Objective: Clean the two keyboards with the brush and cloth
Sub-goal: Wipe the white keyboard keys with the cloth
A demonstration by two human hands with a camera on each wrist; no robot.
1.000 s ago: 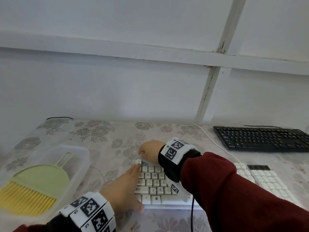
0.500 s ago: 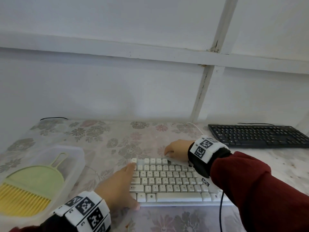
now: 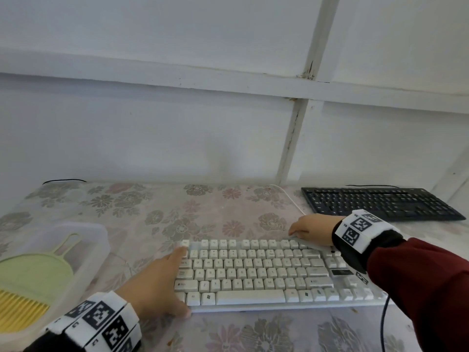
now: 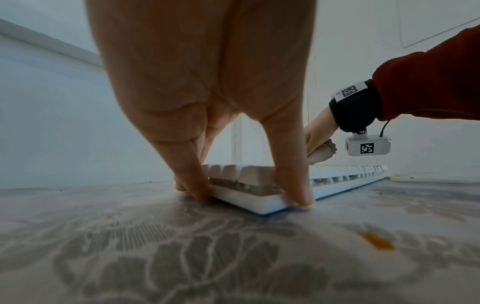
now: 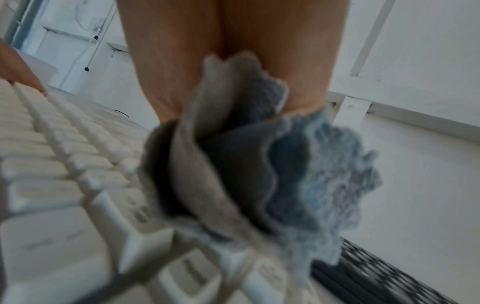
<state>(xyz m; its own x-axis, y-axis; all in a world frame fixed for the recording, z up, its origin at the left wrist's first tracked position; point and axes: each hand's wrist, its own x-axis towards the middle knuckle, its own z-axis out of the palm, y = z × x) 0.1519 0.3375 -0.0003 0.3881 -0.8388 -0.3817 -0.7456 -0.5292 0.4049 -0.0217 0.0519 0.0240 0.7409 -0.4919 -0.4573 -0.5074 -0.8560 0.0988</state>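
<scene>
The white keyboard (image 3: pixel 266 273) lies flat on the floral table (image 3: pixel 157 212), at the centre of the head view. The left hand (image 3: pixel 157 283) braces its 9 o'clock end: straight fingers (image 4: pixel 193 181) run along the short edge and the thumb presses the near corner, fingertips down on the table. The right hand (image 3: pixel 313 229) sits at 1 o'clock over the top key row, fingers bunched around a crumpled grey-blue cloth (image 5: pixel 259 164) that touches the keys. The black keyboard (image 3: pixel 380 203) rests well apart at 2 o'clock, near the wall. At 8 o'clock a clear tub (image 3: pixel 83 240) holds the green brush (image 3: pixel 33 275) with yellow bristles, untouched.
</scene>
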